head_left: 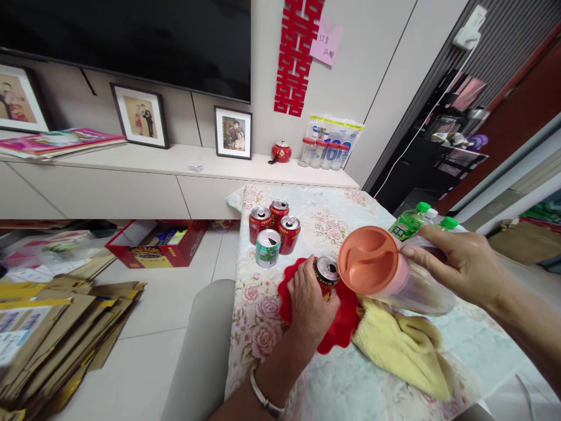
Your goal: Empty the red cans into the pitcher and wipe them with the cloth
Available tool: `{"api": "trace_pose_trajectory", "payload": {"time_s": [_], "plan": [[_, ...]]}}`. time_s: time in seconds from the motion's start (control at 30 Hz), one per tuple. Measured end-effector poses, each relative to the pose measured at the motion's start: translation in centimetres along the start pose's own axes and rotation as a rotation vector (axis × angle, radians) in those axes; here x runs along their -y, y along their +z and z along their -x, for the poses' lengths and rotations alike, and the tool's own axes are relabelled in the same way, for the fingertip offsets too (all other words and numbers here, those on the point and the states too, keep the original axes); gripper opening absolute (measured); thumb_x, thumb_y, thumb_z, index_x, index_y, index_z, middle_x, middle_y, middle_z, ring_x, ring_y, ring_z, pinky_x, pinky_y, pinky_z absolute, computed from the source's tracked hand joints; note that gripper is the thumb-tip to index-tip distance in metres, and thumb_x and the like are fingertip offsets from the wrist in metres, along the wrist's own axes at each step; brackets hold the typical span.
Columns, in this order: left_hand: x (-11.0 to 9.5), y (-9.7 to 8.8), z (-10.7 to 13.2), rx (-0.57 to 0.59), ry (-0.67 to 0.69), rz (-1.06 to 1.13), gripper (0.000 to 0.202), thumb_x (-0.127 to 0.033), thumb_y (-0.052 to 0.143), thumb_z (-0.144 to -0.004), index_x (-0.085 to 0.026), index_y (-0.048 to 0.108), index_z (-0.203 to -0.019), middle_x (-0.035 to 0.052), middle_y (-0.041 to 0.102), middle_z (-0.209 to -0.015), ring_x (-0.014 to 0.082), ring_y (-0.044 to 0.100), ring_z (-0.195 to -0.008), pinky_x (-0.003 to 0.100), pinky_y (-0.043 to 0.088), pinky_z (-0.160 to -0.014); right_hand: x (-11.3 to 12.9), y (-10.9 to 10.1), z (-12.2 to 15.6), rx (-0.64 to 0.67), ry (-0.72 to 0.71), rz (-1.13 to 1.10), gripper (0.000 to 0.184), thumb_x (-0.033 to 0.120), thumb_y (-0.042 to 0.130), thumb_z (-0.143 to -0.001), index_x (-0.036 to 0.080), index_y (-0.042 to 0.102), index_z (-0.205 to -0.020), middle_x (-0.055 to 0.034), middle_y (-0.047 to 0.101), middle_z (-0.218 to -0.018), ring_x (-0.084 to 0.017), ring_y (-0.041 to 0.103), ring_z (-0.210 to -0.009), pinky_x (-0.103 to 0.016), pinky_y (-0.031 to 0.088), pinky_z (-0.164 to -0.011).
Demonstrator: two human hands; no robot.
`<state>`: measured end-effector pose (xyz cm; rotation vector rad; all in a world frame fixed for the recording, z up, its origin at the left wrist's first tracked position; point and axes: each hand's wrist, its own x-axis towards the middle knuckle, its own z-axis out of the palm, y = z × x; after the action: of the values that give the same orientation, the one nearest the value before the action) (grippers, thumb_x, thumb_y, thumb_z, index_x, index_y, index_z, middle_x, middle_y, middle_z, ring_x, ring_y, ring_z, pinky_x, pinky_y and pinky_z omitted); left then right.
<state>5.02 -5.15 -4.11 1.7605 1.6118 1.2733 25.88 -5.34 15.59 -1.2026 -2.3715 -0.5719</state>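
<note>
My left hand (309, 304) is wrapped round an opened red and black drink can (327, 270) that stands on a red scalloped mat (342, 327). In my right hand (456, 263) is a clear pitcher (421, 289) with an orange lid (368, 260); it is tilted so that the lid faces the can. Whether liquid flows from it I cannot tell. Beyond my left hand stand several opened cans: red cans (290, 234) and a shorter green can (267, 248). A yellow cloth (403, 345) lies crumpled below the pitcher.
Green-capped bottles (409, 221) stand past the pitcher. The flowered tablecloth (263, 310) covers the table. Behind is a white cabinet (184, 161) with framed photos, a red pot (281, 152) and glass jars (322, 154). Flattened cardboard (65, 327) and a red box (158, 248) lie on the floor.
</note>
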Motion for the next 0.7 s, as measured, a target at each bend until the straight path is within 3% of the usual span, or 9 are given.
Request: {"api": "trace_pose_trajectory", "payload": {"time_s": [0.7], "plan": [[-0.22, -0.12, 0.03, 0.009, 0.005, -0.012, 0.073, -0.012, 0.067, -0.075, -0.017, 0.044, -0.144, 0.0195, 0.066, -0.141, 0.0391, 0.061, -0.134, 0.06, 0.047, -0.11, 0.22, 0.0, -0.65, 0.037, 0.011, 0.003, 0.054, 0.06, 0.049, -0.105, 0.022, 0.053, -0.067, 0.0079, 0.042, -0.043, -0.01, 0.044, -0.033, -0.023, 0.031, -0.039]]}}
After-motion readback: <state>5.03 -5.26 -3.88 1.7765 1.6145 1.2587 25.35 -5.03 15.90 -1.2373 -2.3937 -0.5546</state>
